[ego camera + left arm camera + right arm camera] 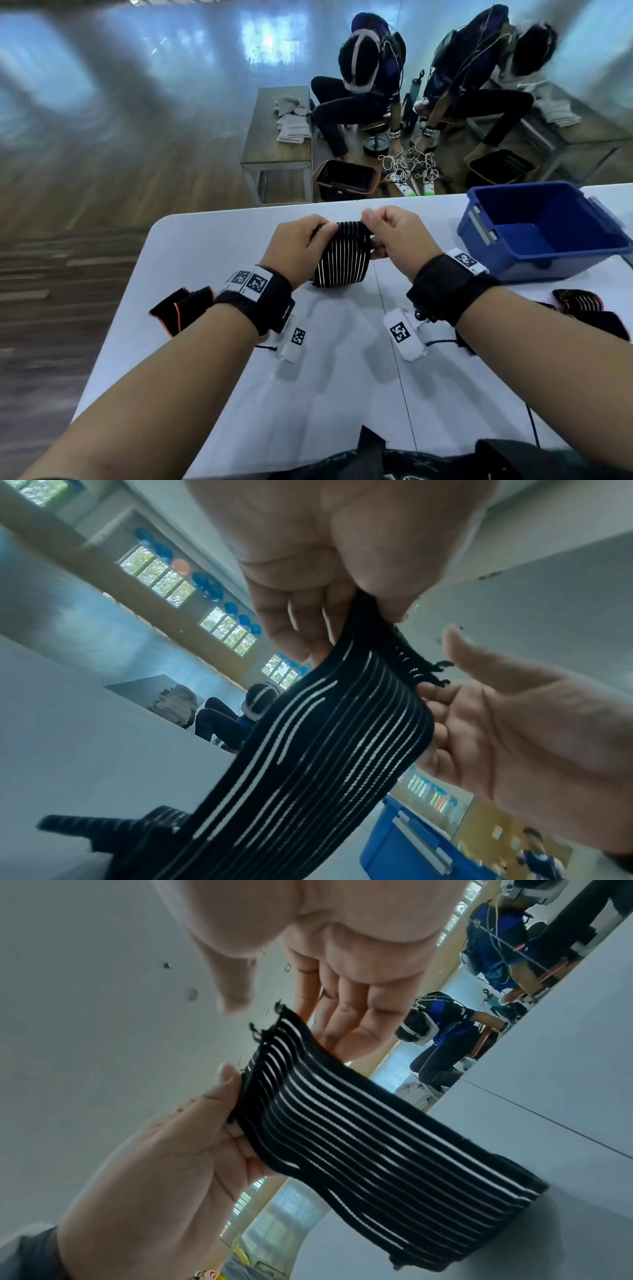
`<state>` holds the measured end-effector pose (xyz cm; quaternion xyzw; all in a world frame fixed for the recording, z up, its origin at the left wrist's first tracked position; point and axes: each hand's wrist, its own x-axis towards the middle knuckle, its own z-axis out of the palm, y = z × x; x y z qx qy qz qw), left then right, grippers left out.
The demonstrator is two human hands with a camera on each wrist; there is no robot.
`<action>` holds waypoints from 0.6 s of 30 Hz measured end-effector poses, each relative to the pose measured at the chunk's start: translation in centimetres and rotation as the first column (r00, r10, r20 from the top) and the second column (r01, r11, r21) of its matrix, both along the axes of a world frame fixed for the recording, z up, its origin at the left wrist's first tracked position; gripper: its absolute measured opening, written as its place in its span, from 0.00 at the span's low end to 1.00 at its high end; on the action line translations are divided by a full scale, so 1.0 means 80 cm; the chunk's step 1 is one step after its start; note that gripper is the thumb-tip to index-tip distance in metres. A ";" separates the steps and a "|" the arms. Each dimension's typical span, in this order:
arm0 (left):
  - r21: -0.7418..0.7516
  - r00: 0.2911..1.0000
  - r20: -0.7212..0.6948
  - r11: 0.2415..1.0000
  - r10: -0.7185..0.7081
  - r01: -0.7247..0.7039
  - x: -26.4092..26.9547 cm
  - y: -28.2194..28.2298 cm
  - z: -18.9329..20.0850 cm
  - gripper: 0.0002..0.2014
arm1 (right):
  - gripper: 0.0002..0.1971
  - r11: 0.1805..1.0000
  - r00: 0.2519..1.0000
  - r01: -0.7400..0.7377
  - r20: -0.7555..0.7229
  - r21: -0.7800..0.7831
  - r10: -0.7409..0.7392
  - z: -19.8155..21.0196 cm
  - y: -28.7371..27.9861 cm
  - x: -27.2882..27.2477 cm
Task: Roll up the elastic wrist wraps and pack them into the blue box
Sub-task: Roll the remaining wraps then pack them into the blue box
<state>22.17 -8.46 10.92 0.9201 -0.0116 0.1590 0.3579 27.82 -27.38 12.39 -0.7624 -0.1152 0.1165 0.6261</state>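
Note:
A black elastic wrist wrap [342, 260] with thin white stripes hangs upright over the white table [342, 394]. Its lower end rests folded on the tabletop [496, 1213]. My left hand [318, 233] pinches the wrap's frayed top end between thumb and fingers [383, 599]. My right hand [380, 226] is at the wrap's right edge. Its fingers [346, 1020] lie nearly straight behind the band and its thumb [459, 645] stands apart from it. The blue box [548, 263] stands to the right with nothing visible inside, its corner also showing in the left wrist view [411, 853].
A black wrap with orange trim [178, 308] lies at the table's left edge. Another dark wrap [585, 308] lies on the right, in front of the box. Beyond the far table edge, two seated people, black baskets [346, 180] and loose cables occupy the floor.

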 end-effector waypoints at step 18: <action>-0.273 0.983 -0.122 0.947 0.139 -0.168 -0.007 -0.008 0.030 0.29 | 0.10 0.990 0.996 0.012 0.080 0.144 -0.024 0.011 -0.019 -0.028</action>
